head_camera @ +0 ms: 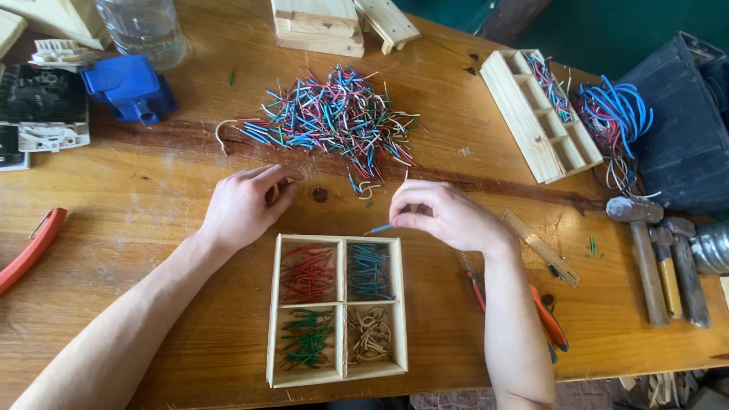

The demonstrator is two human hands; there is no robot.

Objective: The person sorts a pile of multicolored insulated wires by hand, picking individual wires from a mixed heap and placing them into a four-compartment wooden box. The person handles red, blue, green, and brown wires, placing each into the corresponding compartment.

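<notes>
Far out past my left hand, a red curved plastic tool handle (30,247) lies at the bench (152,197) edge. Beyond that hand sit a blue plastic block (129,87) and a clear plastic bottle (144,26). Left hand (243,205) rests on the wood, fingers curled together against the thumb; whether it pinches anything I cannot tell. Ahead of both hands is a loose heap of short cut wire pieces in blue, red, green and white (338,118).

Between and just below my hands is a pale wooden tray with four compartments (338,243): red pieces far-left, blue far-right, green near-left, white curled ones near-right. Right hand (448,216) has thumb and fingertips pinched shut on a short blue wire piece (378,228), its free end sticking out over the tray's blue compartment rim.

My read: it's featherlight, thin, bendy, slick insulation, easy to drop. Best taken mid-length with fingertips.

Under the right wrist lie orange-handled pliers (547,315); beside it a wooden ruler (541,248). Further right are a long wooden divided box (535,114), a blue wire coil (619,110) and two hammers (661,258).
</notes>
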